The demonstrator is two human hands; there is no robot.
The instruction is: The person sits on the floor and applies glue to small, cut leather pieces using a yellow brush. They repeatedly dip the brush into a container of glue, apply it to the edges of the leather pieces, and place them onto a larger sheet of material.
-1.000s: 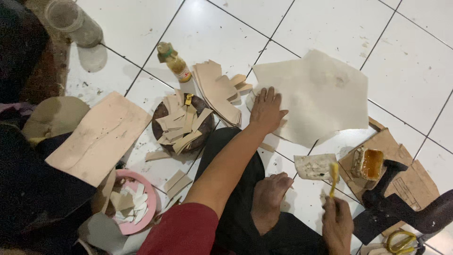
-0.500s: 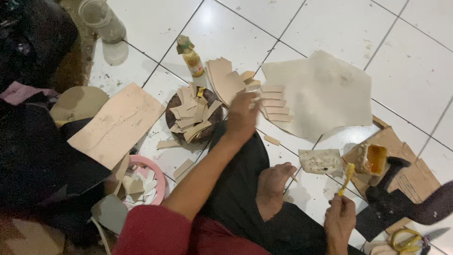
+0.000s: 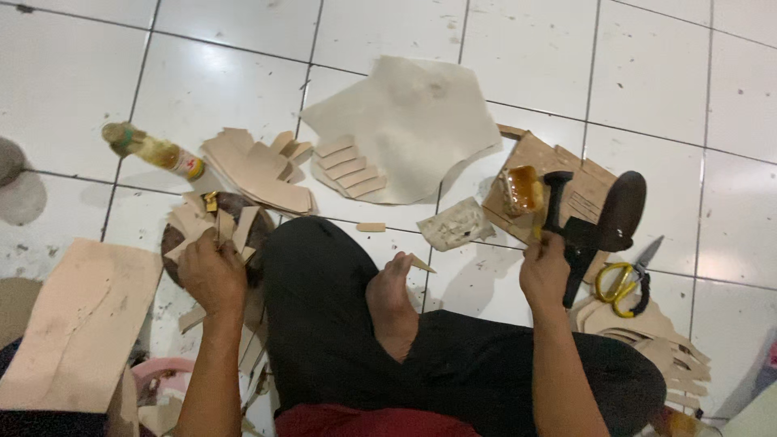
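In the head view, thin tan leather pieces (image 3: 212,228) are gripped by the left hand (image 3: 212,275), closed around them, over a round brown bowl (image 3: 174,239) on the white tiled floor (image 3: 73,81). A small yellow brush (image 3: 537,230) is held in the closed right hand (image 3: 545,271), near a brown glue pot (image 3: 522,188) on cardboard (image 3: 587,190).
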